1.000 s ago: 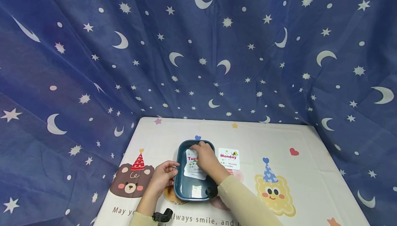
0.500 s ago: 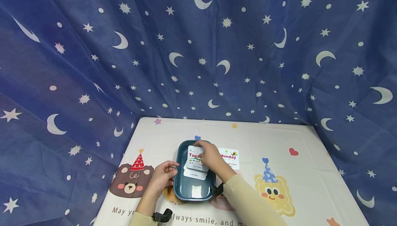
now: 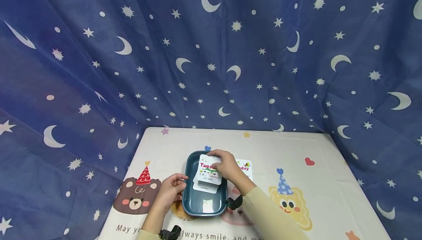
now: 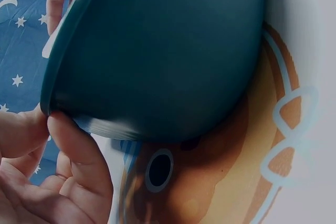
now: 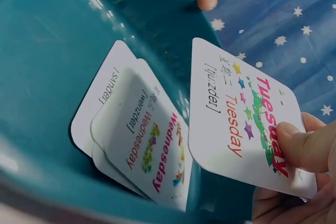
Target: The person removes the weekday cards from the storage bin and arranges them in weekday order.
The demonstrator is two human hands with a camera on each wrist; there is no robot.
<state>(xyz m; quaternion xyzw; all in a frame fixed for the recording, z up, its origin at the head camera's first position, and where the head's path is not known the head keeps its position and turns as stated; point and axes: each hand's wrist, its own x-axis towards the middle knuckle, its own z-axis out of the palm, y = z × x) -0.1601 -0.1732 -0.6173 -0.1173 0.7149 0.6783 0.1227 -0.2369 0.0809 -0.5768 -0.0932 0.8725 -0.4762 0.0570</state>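
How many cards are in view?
5 at least: the Tuesday card in the right hand, a partly covered card on the tablecloth, and three overlapping in the tray, the Wednesday card uppermost. More may be hidden beneath.

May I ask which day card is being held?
The Tuesday card, in the right hand; the other cards lie in the tray or on the table.

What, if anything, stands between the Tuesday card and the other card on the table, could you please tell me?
The tray's right wall and the right hand pinching the Tuesday card lie between it and the other card; I cannot tell whether it clears the wall.
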